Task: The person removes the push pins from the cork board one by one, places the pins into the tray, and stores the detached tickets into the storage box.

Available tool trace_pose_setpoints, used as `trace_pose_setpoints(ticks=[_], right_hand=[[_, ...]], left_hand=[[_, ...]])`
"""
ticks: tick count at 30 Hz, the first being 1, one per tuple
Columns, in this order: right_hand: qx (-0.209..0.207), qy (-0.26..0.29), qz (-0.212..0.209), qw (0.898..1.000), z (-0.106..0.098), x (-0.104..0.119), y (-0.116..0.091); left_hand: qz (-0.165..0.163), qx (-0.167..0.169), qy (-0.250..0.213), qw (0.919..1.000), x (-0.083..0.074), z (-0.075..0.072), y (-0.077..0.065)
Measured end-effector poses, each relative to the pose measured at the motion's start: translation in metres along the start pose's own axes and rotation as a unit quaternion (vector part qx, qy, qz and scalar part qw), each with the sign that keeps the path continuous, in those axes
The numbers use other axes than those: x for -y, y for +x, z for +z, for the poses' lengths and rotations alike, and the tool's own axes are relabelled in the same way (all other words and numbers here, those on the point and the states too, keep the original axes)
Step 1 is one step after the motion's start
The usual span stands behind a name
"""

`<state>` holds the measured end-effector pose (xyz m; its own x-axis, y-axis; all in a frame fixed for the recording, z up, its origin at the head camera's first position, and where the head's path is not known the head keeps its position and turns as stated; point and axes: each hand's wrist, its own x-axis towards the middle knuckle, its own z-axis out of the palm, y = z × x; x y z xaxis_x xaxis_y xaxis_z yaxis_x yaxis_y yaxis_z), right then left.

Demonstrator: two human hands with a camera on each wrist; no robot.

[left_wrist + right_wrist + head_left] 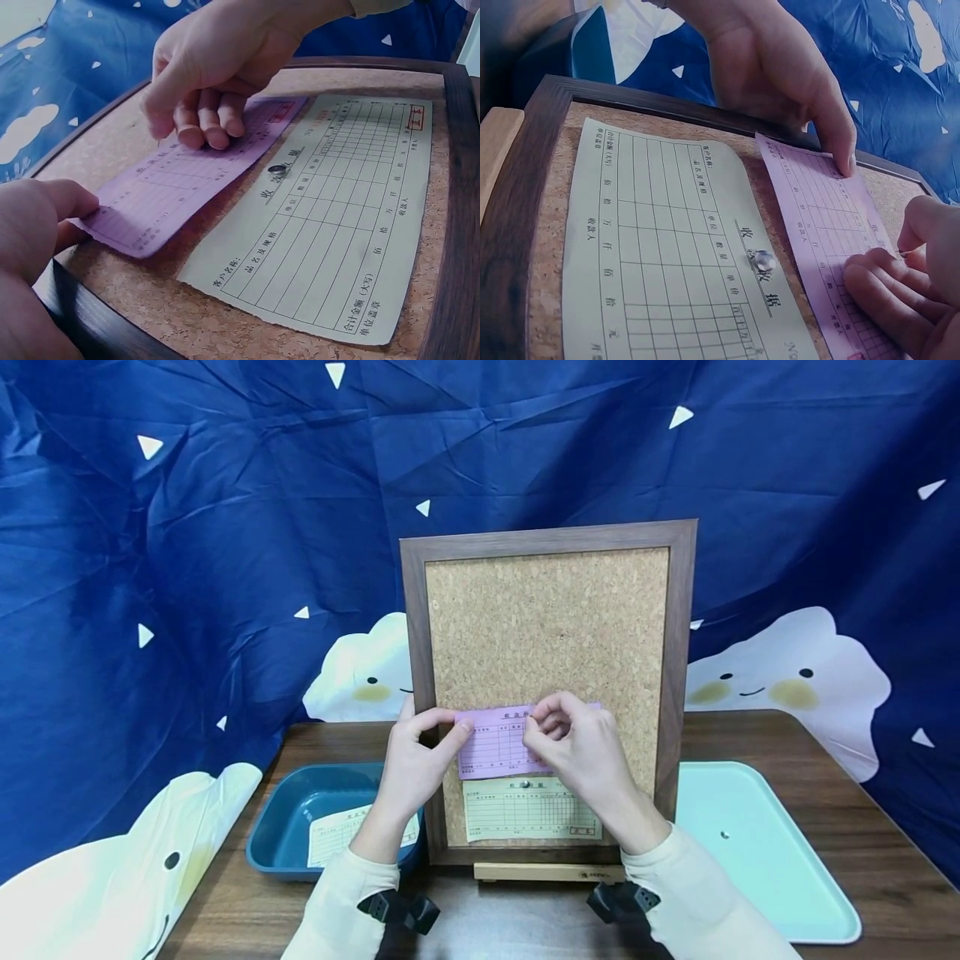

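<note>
A purple receipt slip (491, 752) lies against the corkboard (547, 627), just above a pale green receipt slip (532, 810). A silver pushpin (764, 260) holds the green slip near its top edge. My left hand (420, 752) pinches the purple slip's upper left corner, thumb (844, 154) on its face. At the middle of the purple slip's top edge is my right hand (581, 739), its thumb and index finger pinched together on a small pushpin (902, 253), mostly hidden by the fingertips. The right hand's other fingers (214, 124) are curled over the slip.
The dark-framed board stands on a wooden easel (547, 872). Left of it, a blue bin (277, 852) contains another pale green slip (330, 835). A mint tray (765, 860) lies to the right on the wooden table (225, 910). A blue curtain (225, 527) hangs behind.
</note>
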<state>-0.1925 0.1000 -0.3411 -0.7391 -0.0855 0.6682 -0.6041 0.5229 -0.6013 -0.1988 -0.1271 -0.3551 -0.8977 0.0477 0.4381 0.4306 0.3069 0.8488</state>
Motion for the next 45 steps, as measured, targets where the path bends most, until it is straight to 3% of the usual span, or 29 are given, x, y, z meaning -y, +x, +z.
trace_pose_setpoints(ticks=[12, 23, 36, 45], right_hand=[[-0.002, 0.019, -0.009, 1.0, -0.003, -0.001, -0.004], [-0.001, 0.023, -0.003, 1.0, -0.01, -0.005, -0.006], [0.0, 0.035, -0.007, 0.999, -0.019, -0.004, -0.008], [-0.008, 0.02, 0.007, 1.0, -0.024, -0.003, -0.01]], left_hand=[[-0.005, 0.0, -0.015, 0.9999, -0.002, -0.004, -0.001], [0.002, -0.022, -0.026, 0.9994, -0.001, -0.009, -0.003], [-0.022, -0.034, 0.006, 0.9992, -0.003, -0.014, -0.005], [-0.008, -0.045, 0.009, 0.9989, -0.004, -0.017, -0.006]])
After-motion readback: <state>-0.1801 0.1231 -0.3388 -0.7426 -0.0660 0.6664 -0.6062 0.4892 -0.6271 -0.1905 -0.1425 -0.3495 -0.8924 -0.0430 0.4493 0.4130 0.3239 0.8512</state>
